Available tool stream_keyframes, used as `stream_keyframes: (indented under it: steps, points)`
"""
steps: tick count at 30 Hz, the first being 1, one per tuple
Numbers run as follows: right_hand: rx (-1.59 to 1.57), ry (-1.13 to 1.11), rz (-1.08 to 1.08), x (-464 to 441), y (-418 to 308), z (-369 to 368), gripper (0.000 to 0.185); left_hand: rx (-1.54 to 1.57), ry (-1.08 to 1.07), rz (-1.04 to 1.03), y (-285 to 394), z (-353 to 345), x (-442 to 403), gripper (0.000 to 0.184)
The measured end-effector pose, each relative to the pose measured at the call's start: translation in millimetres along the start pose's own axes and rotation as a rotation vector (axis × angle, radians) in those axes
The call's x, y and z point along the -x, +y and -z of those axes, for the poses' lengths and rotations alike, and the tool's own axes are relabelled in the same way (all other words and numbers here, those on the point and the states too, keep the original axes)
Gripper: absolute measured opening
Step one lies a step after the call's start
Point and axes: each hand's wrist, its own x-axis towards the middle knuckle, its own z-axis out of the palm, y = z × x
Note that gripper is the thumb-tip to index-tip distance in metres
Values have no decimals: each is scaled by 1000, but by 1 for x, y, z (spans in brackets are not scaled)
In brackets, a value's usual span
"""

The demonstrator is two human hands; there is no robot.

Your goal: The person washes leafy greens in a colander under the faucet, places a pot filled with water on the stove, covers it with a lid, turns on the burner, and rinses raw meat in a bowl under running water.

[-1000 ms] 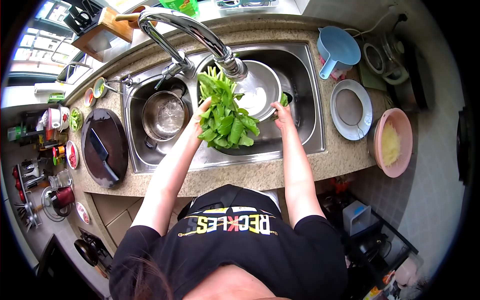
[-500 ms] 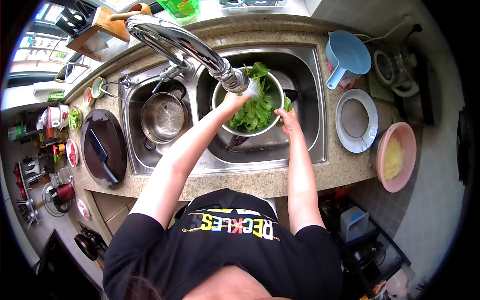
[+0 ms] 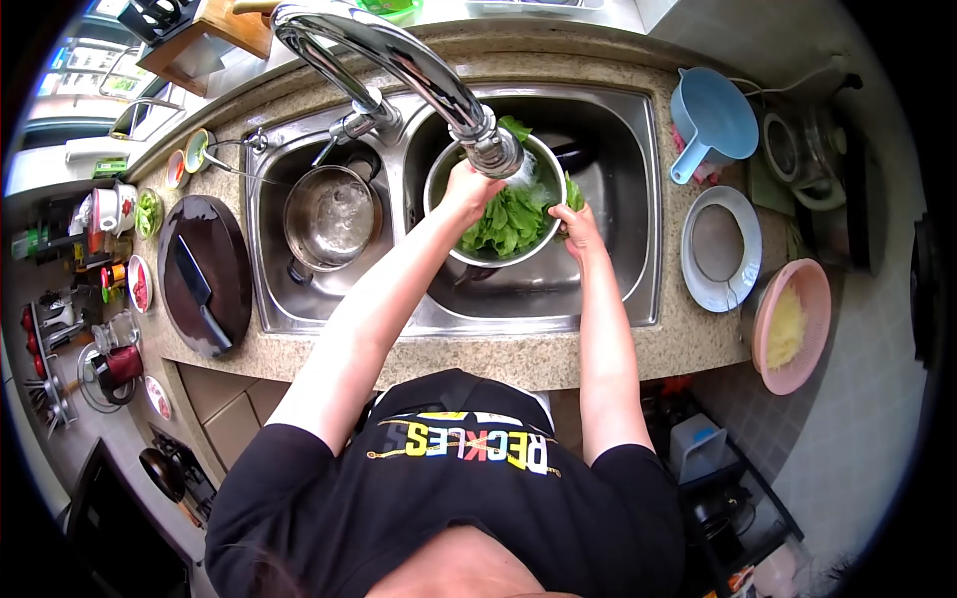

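A metal bowl [image 3: 431,189] sits in the larger right sink basin, filled with leafy greens [image 3: 506,227]. Water runs into it from the curved chrome faucet [image 3: 495,145]. My left hand [image 3: 473,191] reaches over the bowl's left side, right under the spout; its fingers are hidden behind the faucet head, so what they hold does not show. At the bowl's right rim is my right hand [image 3: 580,229], closed with the thumb across the rim. A green leaf [image 3: 572,191] sticks up beside that thumb, outside the rim.
The left basin holds a steel pot [image 3: 329,219] with water. Beyond lies a dark cutting board [image 3: 221,269] with a knife [image 3: 193,274]. Along the right counter are a blue strainer [image 3: 720,110], a white plate [image 3: 695,267] and a pink basket [image 3: 812,324] with pale yellow shreds.
The view has shifted slightly. Under the spout, the greens look lower and bunched nearer me, with more water showing at the back. Both hands keep nearly the same places at the bowl.
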Motion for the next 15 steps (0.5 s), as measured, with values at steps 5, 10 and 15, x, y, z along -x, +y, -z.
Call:
stream_keyframes:
  steps: [5, 10, 15]
  points:
    - [98, -40, -1, -12, -3, -6, 13, -232, -64, -161, -7, 4, -27, 16]
    - [269, 1, -51, -11, -12, -7, 17, -641, 49, -411, -13, 42, -6, 30]
    - [471, 100, -59, -1, -17, 3, 17, -1022, 413, -445, -29, 77, 60, 69]
